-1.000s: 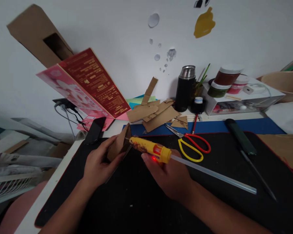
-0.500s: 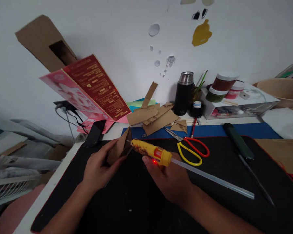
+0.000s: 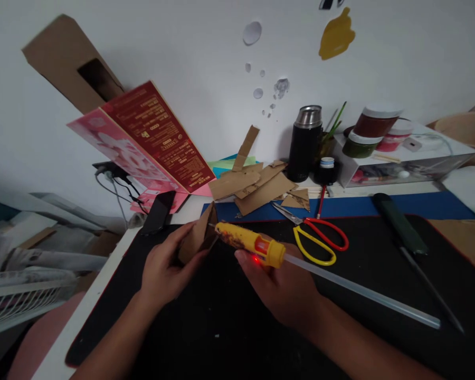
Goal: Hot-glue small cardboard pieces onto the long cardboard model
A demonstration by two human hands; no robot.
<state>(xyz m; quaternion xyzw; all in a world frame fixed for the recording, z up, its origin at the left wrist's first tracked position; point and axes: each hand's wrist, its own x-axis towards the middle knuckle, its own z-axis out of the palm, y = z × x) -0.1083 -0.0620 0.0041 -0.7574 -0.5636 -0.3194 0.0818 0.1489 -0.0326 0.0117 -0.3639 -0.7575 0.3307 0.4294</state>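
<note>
My left hand (image 3: 168,266) is closed around a folded piece of brown cardboard (image 3: 196,237), thumb on the near side and fingers behind. In my right hand (image 3: 279,282) is a yellow hot glue gun (image 3: 247,241), its red light lit. Its nozzle points left at the cardboard's edge; whether it touches cannot be made out. A long clear glue stick (image 3: 360,287) sticks out of the gun's rear toward the lower right. Both hands are above the black mat (image 3: 206,348).
Scissors (image 3: 320,237) with red and yellow handles lie right of the glue gun. A knife (image 3: 415,258) rests farther right. Behind are cardboard scraps (image 3: 265,192), a black thermos (image 3: 303,148) and paint jars (image 3: 374,129). A phone (image 3: 158,211) and a red-and-pink folder (image 3: 154,137) are at left.
The view has shifted slightly, so most things appear a little farther right. My hands keep the same grip, with the nozzle still at the cardboard's edge.
</note>
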